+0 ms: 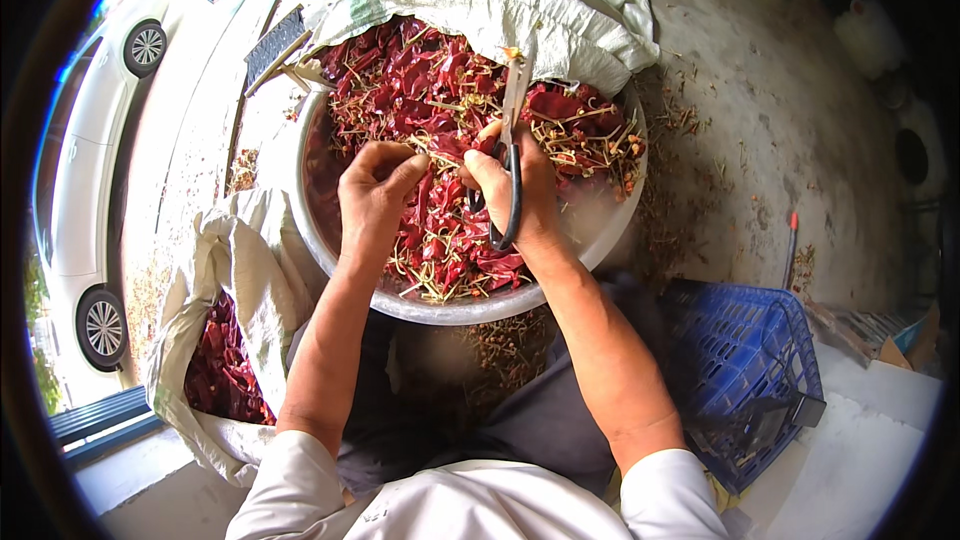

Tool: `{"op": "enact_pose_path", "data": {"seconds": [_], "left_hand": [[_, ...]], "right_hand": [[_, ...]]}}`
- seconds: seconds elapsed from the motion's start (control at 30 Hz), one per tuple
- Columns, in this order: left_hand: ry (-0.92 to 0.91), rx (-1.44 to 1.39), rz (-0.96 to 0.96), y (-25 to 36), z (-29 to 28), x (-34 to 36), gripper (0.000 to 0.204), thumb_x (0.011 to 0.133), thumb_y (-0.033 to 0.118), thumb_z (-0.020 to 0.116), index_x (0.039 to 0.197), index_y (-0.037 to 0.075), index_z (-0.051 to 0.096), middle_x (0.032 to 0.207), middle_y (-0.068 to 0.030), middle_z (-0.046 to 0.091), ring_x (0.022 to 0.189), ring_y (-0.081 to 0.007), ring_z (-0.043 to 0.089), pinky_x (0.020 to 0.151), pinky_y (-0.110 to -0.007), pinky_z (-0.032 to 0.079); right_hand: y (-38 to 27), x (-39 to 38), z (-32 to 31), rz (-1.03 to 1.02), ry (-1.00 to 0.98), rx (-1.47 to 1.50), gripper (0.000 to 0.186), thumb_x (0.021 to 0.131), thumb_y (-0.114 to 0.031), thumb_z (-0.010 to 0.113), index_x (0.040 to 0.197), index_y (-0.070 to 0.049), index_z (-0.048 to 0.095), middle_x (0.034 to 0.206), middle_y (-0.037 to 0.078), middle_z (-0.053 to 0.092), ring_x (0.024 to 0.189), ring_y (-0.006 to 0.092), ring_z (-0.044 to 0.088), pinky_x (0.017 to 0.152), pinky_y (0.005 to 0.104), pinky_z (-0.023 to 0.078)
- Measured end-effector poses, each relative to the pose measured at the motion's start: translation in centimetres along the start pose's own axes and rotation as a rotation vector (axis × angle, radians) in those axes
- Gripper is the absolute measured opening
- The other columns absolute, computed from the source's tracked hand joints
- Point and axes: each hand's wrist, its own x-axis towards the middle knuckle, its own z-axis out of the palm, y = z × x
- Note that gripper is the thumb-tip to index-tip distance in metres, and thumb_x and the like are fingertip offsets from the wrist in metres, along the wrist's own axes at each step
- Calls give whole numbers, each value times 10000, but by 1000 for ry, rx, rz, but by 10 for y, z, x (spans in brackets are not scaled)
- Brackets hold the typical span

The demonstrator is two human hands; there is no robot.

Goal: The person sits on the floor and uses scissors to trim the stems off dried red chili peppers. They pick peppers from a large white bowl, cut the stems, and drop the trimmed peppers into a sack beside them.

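Note:
A wide metal basin (470,312) in front of me is heaped with dried red chilies (400,90) and pale stem pieces. My left hand (375,192) is over the left part of the heap, thumb and forefinger pinched together. A small pale bit shows at those fingertips, too small to name surely. Scissors (514,190) with black handles are in my right hand (525,185), their blades pointing away from me and slightly apart. Red chili shows by the right thumb and fingertips; whether they grip it is unclear. The two hands are a short gap apart.
A white woven sack (500,0) drapes over the basin's far rim. Another sack (245,240) of chilies stands at left. A blue plastic crate (740,370) sits at right, near a red-tipped stick (793,240). Scraps litter the floor. A white car (95,170) is outside, left.

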Motion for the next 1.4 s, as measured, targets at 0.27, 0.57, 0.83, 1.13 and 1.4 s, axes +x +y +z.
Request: {"op": "enact_pose_path", "data": {"seconds": [0.27, 0.57, 0.83, 1.13, 1.4], "left_hand": [[-241, -591, -323, -5, -1, 4, 172, 950, 190, 662, 1076, 73, 659, 836, 27, 661, 602, -27, 544, 487, -161, 414], [-111, -438, -146, -8, -16, 19, 205, 963, 66, 595, 1158, 12, 629, 1000, -44, 687, 859, -104, 663, 784, -251, 546], [-82, -326, -116, -13, -20, 23, 269, 958, 61, 615, 1221, 6, 618, 1040, -11, 656, 911, -66, 599, 816, -217, 491], [-38, -317, -31, -13, -31, 30, 267, 971, 54, 595, 1228, -10, 625, 1018, -24, 674, 927, -75, 621, 842, -223, 513], [-130, 40, 67, -18, -43, 31, 205, 977, 54, 591, 1158, -33, 635, 993, -26, 659, 919, -88, 605, 831, -231, 500]], "right_hand": [[-3, -14, 13, -231, -41, -356, 179, 846, -89, 649, 968, -30, 532, 611, 92, 595, 548, 250, 627, 548, 379, 499], [21, -17, 8, -74, -305, -651, 397, 842, -297, 768, 1011, -17, 543, 707, 117, 631, 633, 272, 638, 605, 395, 493], [-5, 13, -4, -273, 80, 246, 419, 972, -510, 559, 921, -97, 511, 712, -15, 514, 640, 94, 525, 545, 291, 439], [-11, -25, 3, -44, -277, -547, 586, 858, -573, 684, 950, -13, 538, 691, 121, 611, 651, 311, 649, 622, 431, 507], [10, -28, 9, -280, -291, -863, 503, 827, -483, 742, 955, -25, 580, 795, 185, 665, 750, 390, 667, 648, 463, 514]]}}
